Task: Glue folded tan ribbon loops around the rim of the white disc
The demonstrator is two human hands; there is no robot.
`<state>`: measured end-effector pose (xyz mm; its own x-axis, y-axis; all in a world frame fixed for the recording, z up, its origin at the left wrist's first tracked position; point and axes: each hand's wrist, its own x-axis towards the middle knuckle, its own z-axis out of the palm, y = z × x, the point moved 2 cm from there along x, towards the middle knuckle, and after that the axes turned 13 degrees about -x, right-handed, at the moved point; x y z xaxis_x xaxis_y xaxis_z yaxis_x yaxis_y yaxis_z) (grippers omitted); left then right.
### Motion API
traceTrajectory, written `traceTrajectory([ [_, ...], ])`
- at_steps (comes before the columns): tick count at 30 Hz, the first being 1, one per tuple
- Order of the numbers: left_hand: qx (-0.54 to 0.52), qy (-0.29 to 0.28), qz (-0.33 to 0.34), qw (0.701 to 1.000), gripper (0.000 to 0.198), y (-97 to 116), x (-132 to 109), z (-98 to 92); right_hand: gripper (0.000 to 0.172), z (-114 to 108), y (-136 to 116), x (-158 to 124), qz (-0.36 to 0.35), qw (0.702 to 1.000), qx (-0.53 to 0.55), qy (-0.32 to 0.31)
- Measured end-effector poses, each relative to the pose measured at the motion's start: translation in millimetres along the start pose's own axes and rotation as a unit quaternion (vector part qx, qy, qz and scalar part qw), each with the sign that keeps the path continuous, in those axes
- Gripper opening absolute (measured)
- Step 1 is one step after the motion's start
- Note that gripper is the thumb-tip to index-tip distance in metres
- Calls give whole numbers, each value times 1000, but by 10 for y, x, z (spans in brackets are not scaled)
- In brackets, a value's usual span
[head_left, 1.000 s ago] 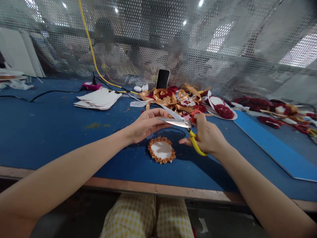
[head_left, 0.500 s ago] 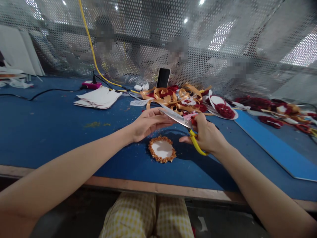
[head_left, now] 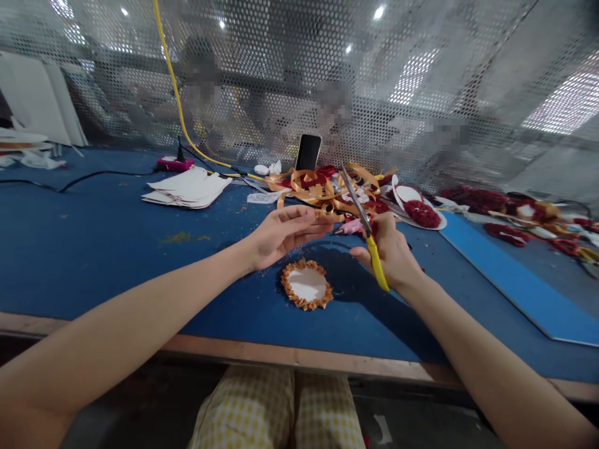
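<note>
My right hand point(head_left: 390, 252) is closed round the yellow handles of a pair of scissors point(head_left: 360, 212), whose blades are together and point up and away. My left hand point(head_left: 281, 231) hovers just left of it with its fingers together, pinching a small piece of orange ribbon point(head_left: 327, 216) at the fingertips. Below and between both hands a white disc edged with orange ribbon ruffles point(head_left: 306, 284) lies flat on the blue table point(head_left: 93, 243).
A tangle of orange ribbon point(head_left: 327, 184), a propped phone point(head_left: 307, 151) and red ruffled discs point(head_left: 421, 212) lie behind the hands. A stack of white paper shapes point(head_left: 187, 187) sits back left. A lighter blue board point(head_left: 515, 274) lies to the right. Perforated metal screen behind.
The scissors' blades closed and swung from pointing left at my left hand to pointing up and away. My left hand kept the ribbon piece and barely moved.
</note>
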<state>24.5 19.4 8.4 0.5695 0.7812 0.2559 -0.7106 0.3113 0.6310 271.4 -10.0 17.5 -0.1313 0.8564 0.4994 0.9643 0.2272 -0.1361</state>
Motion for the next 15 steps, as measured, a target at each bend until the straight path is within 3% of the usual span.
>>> traceTrajectory([
  [7, -25, 86, -17, 996, 5, 15, 51, -55, 62, 28, -41, 66, 105, 991, -70, 39],
  [9, -37, 108, -25, 993, 3, 19, 59, -52, 53, 19, -75, 171, 95, 989, -111, 31],
  [15, -52, 78, -26, 995, 14, 3, 30, -8, 25, 144, -511, 713, -34, 974, -159, -159],
])
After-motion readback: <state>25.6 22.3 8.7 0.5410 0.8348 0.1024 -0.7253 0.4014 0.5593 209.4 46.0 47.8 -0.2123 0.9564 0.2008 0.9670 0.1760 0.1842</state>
